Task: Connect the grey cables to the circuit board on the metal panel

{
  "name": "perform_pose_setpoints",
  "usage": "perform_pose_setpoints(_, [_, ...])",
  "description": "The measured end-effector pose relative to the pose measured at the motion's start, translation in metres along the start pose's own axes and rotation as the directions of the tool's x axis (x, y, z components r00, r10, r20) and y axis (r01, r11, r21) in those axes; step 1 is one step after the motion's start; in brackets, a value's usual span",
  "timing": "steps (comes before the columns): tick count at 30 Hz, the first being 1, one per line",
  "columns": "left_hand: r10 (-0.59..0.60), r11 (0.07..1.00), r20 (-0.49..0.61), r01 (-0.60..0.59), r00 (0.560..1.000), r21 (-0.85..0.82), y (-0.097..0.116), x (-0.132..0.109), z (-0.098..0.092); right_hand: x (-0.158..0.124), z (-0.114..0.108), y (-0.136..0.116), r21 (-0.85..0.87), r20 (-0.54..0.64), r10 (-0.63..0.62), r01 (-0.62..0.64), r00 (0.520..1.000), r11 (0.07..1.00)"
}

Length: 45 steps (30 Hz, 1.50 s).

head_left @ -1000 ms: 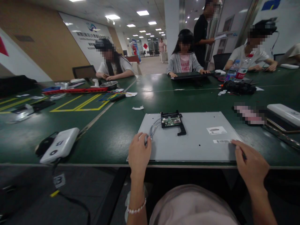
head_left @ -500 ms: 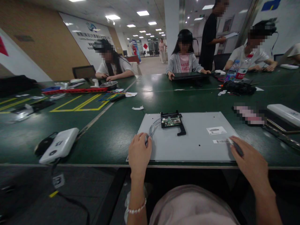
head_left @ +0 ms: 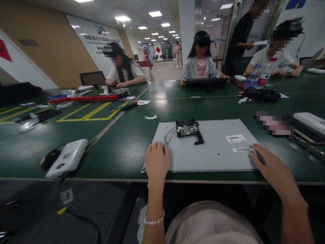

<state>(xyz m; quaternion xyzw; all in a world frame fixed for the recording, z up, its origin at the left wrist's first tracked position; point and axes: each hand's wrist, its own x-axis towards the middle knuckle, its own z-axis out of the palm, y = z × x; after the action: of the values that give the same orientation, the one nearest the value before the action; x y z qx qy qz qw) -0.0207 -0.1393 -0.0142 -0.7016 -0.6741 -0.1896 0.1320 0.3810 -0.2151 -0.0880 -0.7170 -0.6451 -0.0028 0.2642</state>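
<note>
A flat grey panel (head_left: pixel 193 157) lies on the green table in front of me, near the table's front edge. On its upper part sits a black bracket (head_left: pixel 199 137) with a small green circuit board (head_left: pixel 187 129). Thin grey cables (head_left: pixel 169 134) curve from the board toward my left hand. My left hand (head_left: pixel 156 161) grips the panel's left side, its fingers close together. At the right edge my right hand (head_left: pixel 273 167) holds the panel, fingertips beside a barcode label (head_left: pixel 241 149). Something dark shows between that thumb and forefinger; I cannot make it out.
A white power bank (head_left: pixel 67 158) with a cable lies to the left. A phone (head_left: pixel 274 123) and another white device (head_left: pixel 311 122) are at right. Bottles (head_left: pixel 265 74) and a black bundle (head_left: pixel 261 94) stand farther back. Several people are across the table.
The panel has slid slightly away from the table's front edge, with both hands moving along. A standing person at the back has shifted to the right.
</note>
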Motion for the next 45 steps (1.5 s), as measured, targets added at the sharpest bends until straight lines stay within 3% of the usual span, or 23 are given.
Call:
perform_pose_setpoints(7, [0.007, 1.000, 0.011, -0.008, 1.000, 0.021, 0.009, -0.003, 0.001, -0.005, 0.001, 0.012, -0.024, -0.035, 0.016, -0.017, 0.999, 1.000])
perform_pose_setpoints(17, [0.028, 1.000, -0.008, -0.028, 1.000, 0.001, 0.004, -0.005, 0.006, -0.006, -0.009, -0.013, -0.089, -0.081, 0.047, -0.054, 0.996, 0.995])
perform_pose_setpoints(24, [0.025, 0.999, -0.013, -0.025, 1.000, -0.033, 0.004, -0.005, 0.006, -0.007, -0.008, -0.014, -0.070, -0.101, 0.047, -0.054, 0.994, 0.996])
perform_pose_setpoints(30, [0.015, 0.999, -0.004, -0.015, 1.000, -0.049, 0.003, -0.006, 0.007, 0.000, -0.022, -0.021, -0.097, -0.018, -0.022, 0.020, 1.000, 0.995])
perform_pose_setpoints(34, [0.018, 0.998, 0.006, -0.018, 1.000, -0.053, 0.003, -0.006, 0.008, 0.038, -0.052, -0.050, -0.055, 0.088, -0.190, 0.195, 0.978, 0.979])
perform_pose_setpoints(37, [0.009, 0.998, 0.021, -0.008, 1.000, -0.056, 0.003, -0.005, 0.007, 0.090, -0.061, -0.077, 0.179, 0.260, -0.414, 0.378, 0.872, 0.908])
perform_pose_setpoints(39, [0.008, 0.998, 0.026, -0.006, 1.000, -0.055, 0.003, -0.004, 0.006, 0.129, -0.052, -0.092, 0.368, 0.342, -0.559, 0.440, 0.756, 0.819])
perform_pose_setpoints(40, [0.011, 0.999, 0.027, -0.010, 1.000, -0.052, 0.003, -0.003, 0.005, 0.146, -0.043, -0.099, 0.440, 0.343, -0.597, 0.438, 0.725, 0.784])
perform_pose_setpoints(45, [0.004, 1.000, 0.042, -0.003, 0.999, -0.022, 0.006, -0.007, 0.004, 0.200, 0.019, -0.128, 0.534, 0.369, -0.626, 0.395, 0.687, 0.748])
